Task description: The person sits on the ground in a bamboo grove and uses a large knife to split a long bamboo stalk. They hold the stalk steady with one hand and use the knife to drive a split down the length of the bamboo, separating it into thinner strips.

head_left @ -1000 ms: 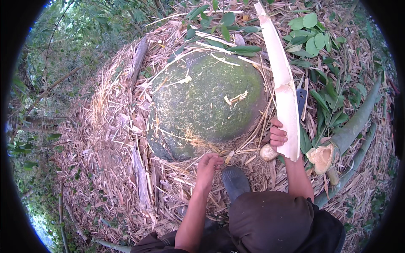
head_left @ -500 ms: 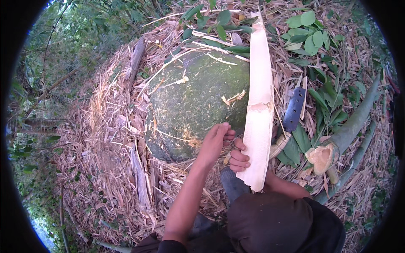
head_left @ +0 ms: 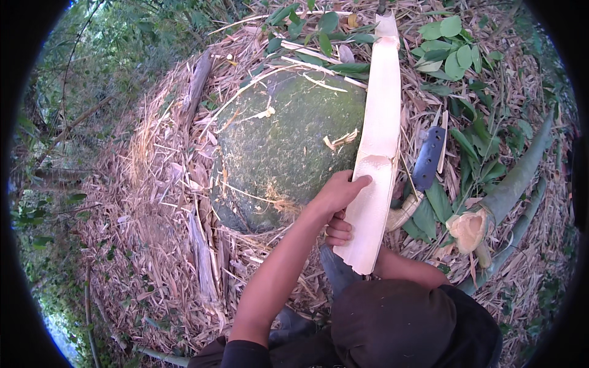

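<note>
A long, pale split bamboo strip [head_left: 372, 202] lies lengthwise along the right side of a mossy boulder [head_left: 288, 141], its inner face up and a node ridge across its middle. My left hand [head_left: 343, 191] grips the strip's left edge just below that ridge, thumb on top and the other fingers hidden beneath. Nearer me, the curled fingers of my right hand [head_left: 339, 232] wrap round the same edge from below; its palm is hidden under the strip. To the right of the strip lies a dark blade with holes [head_left: 429, 158], apart from both hands.
Green bamboo poles [head_left: 514, 178], one with a broken pale end, lie at the right. Leafy sprigs [head_left: 453, 52] rest at the upper right. A weathered piece of wood [head_left: 199, 76] lies left of the boulder, and dry leaf litter [head_left: 141, 245] covers the ground.
My left hand has moved right from above the boulder and taken hold of the strip. The strip's far end has swung slightly right, its near end slightly left; my right hand keeps its grip.
</note>
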The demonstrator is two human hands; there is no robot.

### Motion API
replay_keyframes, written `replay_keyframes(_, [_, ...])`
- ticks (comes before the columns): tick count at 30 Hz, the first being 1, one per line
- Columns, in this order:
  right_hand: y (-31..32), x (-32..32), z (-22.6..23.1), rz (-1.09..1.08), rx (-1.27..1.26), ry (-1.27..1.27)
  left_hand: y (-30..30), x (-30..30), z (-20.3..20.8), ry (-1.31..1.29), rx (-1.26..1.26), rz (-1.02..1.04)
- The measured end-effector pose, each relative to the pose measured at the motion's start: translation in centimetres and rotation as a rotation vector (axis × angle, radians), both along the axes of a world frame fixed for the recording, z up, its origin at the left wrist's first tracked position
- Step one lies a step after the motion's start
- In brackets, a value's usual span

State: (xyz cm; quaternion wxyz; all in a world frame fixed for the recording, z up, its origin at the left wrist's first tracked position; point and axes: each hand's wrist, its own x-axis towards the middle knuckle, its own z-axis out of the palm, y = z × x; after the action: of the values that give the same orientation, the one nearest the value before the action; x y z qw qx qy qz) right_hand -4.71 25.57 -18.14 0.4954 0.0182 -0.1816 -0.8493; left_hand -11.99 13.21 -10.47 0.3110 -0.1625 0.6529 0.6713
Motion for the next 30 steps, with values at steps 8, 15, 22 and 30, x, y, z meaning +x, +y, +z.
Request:
replay_keyframes(8, [2.3, 1.4, -1.5, 0.056, 0.301, 0.024, 2.3, -0.9, -1.3, 0.202, -0.207, 0.027])
replay_keyframes(15, [2.8, -1.5, 4.8, -0.143, 1.301, 0.194, 2.3, 0.6, -0.5, 0.261, -0.388, 0.085])
replay_keyframes(22, [6.7, -6.7, 1.5, -0.195, 1.499, 0.254, -2.8, 3.9, 1.6, 0.372, -0.566, -0.003])
replay_keyframes(30, [4.0, -7.1, 3.9, -0.219, 1.543, 0.412, -11.9, 15.5, 7.2, 0.181, -0.803, -0.148])
